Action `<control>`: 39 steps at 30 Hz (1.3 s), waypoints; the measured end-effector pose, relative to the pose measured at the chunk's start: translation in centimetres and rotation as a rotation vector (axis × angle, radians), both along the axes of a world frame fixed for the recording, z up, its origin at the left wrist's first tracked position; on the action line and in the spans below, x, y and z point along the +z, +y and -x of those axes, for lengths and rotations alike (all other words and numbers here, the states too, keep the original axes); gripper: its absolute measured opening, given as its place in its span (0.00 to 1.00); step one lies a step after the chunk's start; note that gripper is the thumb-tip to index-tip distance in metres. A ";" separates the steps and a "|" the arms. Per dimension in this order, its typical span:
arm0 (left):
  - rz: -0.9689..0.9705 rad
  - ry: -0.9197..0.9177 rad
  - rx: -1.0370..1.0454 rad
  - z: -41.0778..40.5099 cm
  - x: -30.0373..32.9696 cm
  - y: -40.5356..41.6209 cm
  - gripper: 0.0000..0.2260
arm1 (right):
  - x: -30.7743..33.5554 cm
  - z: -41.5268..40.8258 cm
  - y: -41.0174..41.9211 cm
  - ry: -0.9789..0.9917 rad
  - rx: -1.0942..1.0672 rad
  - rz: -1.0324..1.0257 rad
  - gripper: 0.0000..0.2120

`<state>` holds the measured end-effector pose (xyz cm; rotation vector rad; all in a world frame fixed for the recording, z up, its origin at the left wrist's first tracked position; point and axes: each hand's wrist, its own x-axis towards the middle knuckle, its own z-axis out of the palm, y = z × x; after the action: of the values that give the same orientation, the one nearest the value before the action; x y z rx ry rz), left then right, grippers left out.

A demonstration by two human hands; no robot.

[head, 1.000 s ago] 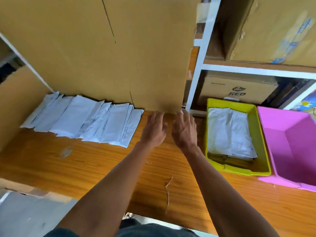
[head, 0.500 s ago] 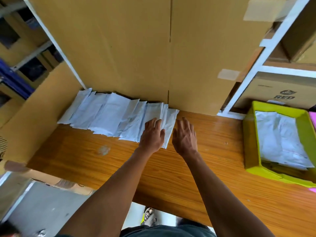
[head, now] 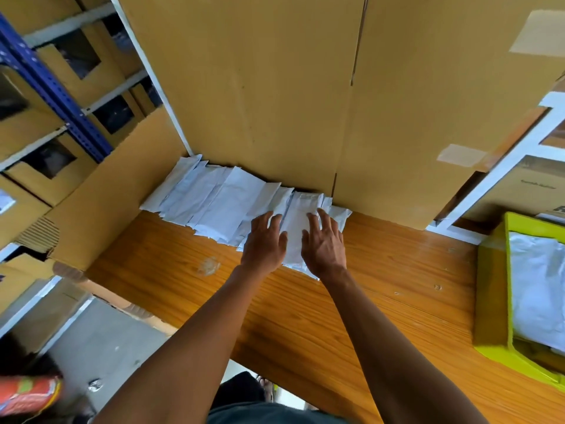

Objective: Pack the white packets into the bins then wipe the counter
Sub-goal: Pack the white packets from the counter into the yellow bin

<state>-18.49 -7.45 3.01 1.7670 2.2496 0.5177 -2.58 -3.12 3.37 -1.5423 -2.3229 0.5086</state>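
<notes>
Neither grip has closed on anything: the left hand [head: 265,243] and the right hand [head: 324,243] lie palm-down with fingers spread, side by side, on the right end of the row of white packets [head: 220,200]. Between them shows one packet [head: 298,218], which they seem to be bracketing so that a small bundle can be squared up and lifted together, a guess from the way the hands flank it. The packets lie overlapped like shingles along the back of the wooden counter [head: 382,286], their far edges against the foot of a tall cardboard box [head: 275,87], which likely keeps them from sliding off as the hands press and gather. Well apart to the right stands the yellow bin [head: 489,295], which already holds white packets, so working from the row's right end gives the shortest carry. Most of the row is unpacked, and a pale smudge [head: 208,266] on the bare wood in front of it awaits wiping.
</notes>
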 end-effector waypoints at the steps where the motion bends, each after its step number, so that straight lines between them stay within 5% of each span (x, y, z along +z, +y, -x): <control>1: 0.006 0.008 0.004 0.6 -0.1 0.0 0.23 | -0.1 0.5 0.0 0.002 0.005 0.005 0.23; 17: 0.013 0.131 -0.070 14.6 -2.4 5.7 0.24 | -5.3 11.1 3.4 -0.168 -0.141 0.101 0.25; 39: 0.351 0.301 -0.334 19.5 -3.4 10.9 0.54 | -8.3 12.9 4.4 -0.285 -0.547 0.074 0.31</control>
<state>-37.99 3.45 -0.35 2.0659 1.9917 -0.2094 -15.48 1.28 -4.93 -2.3012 -1.9412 0.2481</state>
